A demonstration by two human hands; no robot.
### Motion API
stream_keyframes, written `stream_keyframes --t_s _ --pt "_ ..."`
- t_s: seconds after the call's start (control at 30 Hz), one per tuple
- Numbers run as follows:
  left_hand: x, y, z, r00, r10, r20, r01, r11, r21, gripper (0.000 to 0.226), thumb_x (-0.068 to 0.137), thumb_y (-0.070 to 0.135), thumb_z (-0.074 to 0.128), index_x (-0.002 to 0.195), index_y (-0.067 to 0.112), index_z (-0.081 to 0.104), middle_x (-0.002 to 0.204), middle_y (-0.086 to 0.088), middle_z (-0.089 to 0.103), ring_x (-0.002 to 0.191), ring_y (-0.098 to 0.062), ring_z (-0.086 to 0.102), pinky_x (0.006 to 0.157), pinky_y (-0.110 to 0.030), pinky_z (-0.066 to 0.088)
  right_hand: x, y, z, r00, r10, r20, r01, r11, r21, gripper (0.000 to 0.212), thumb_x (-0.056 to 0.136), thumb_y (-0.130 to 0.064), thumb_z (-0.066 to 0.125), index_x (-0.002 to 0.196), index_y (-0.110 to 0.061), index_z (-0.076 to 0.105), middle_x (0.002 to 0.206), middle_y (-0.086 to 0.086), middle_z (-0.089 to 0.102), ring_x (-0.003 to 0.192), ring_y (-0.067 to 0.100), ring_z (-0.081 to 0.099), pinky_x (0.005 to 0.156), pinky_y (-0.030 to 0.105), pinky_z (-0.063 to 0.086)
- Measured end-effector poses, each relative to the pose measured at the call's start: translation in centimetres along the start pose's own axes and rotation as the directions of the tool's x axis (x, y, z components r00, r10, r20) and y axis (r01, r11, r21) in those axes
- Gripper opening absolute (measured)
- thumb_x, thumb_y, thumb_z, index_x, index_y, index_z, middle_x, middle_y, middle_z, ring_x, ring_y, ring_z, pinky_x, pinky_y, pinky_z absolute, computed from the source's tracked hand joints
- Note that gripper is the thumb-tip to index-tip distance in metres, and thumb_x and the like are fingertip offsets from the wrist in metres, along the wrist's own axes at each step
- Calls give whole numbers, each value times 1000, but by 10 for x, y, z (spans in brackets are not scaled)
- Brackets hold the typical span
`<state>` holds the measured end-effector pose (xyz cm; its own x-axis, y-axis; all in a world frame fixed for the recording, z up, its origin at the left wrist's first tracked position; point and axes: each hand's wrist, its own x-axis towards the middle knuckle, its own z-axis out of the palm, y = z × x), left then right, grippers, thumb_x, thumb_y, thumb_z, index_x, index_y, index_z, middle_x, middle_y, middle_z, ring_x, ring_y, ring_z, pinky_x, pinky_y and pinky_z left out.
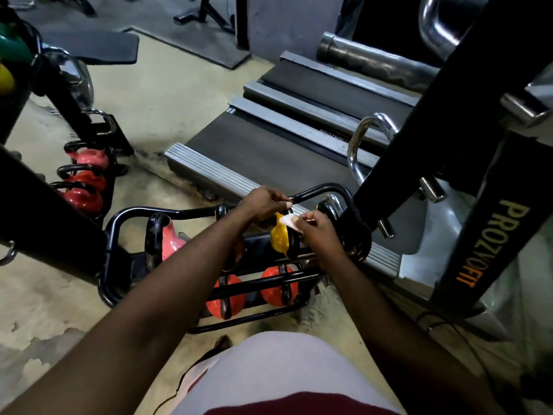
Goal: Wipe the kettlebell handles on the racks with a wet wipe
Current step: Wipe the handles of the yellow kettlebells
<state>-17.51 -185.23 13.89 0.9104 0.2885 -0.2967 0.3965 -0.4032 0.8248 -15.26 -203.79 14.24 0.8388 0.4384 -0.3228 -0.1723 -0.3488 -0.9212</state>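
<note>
Head view, looking down over both forearms at a low black rack (119, 217) with two tiers.

- Left hand (264, 202): fingers clenched over the rack's top rail (323, 188), right above the yellow kettlebell (278, 241). Cannot tell whether it also catches the top of that bell's handle.
- Right hand (318, 232): thumb and fingers pinch a white wet wipe (288, 220), held against the upper part of the black handle (294, 244) of the yellow bell.
- The yellow bell sits on the upper tier, toward the right end. A pink kettlebell (172, 239) is on the same tier, well to the left, with an open gap of rail between them, crossed by the left forearm.
- Lower tier: orange kettlebells (279, 287) side by side under the yellow one, boxed in by the rack's bars.

Edges and room:
- Behind the rack, the ribbed side edge of a treadmill (209, 169) runs close to the top rail; little clearance past the hands.
- Right: a black upright (490, 235) lettered PROZVOFIT stands just beside the rack's right end, crowding the right hand's outer side.
- Left: a second rack holds red kettlebells (85, 199), apart from the first.
- Bare concrete floor (54, 295) lies open at front left. A thin cable (443, 324) trails on the floor at right.
</note>
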Motion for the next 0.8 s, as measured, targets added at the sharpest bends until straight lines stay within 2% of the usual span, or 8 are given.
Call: stream_keyframes --t_s 0.1,0.2,0.3,0.4,0.47,0.53,0.67,0.8 --pt "2 1 2 999 23 -24 -22 1000 20 24 84 38 75 101 21 78 91 1 77 91 -14 72 92 -42 55 -28 26 -2 919 -353 -175 272 890 -365 28 76 -30 79 73 -23 52 78 -5 59 77 13 55 70 28 43" --pt "0 5 2 999 40 -24 -39 999 15 35 78 47 78 104 25 77 95 6 77 92 -8 71 92 -36 56 -23 25 5 742 -625 -240 278 614 -739 35 67 -41 77 79 -25 48 89 -2 51 89 21 47 75 35 35" --pt "-5 6 0 998 33 -50 -28 995 99 39 76 53 76 108 30 76 99 12 76 91 0 68 86 -24 55 -4 7 21 662 -730 -169 278 449 -849 38 63 -35 76 87 -20 51 93 7 52 90 29 47 79 41 36" --pt "-8 5 -4 998 52 -48 -46 991 122 39 77 56 74 108 32 76 99 12 76 92 0 68 84 -25 56 5 1 36 700 -708 -91 221 336 -916 45 62 -33 74 97 -18 50 97 9 53 91 29 45 82 44 37" --pt "-6 5 -2 998 41 -38 -36 992 123 39 77 52 76 110 31 75 101 11 76 93 0 68 88 -27 56 -1 8 33 716 -690 -106 192 341 -920 44 65 -35 73 98 -18 50 99 9 52 92 29 45 83 44 37" --pt "-5 8 3 999 36 -30 -33 993 115 41 74 51 79 110 31 75 102 10 76 95 -2 68 91 -30 56 -14 23 21 721 -673 -164 173 404 -898 40 67 -39 73 93 -18 50 98 8 51 92 29 46 80 42 34" --pt "-4 6 2 999 39 -38 -35 994 100 45 71 52 81 109 28 76 106 8 75 99 -7 68 94 -34 55 -43 45 11 759 -584 -288 184 616 -766 47 67 -39 79 93 -16 48 102 7 49 97 28 47 80 40 38" --pt "-4 0 -3 999 29 -41 -26 997 74 44 72 52 81 108 28 76 107 9 75 100 -8 68 95 -37 54 -42 38 12 777 -514 -364 295 808 -510 43 73 -32 82 88 -21 44 91 -2 47 86 23 50 74 42 46"
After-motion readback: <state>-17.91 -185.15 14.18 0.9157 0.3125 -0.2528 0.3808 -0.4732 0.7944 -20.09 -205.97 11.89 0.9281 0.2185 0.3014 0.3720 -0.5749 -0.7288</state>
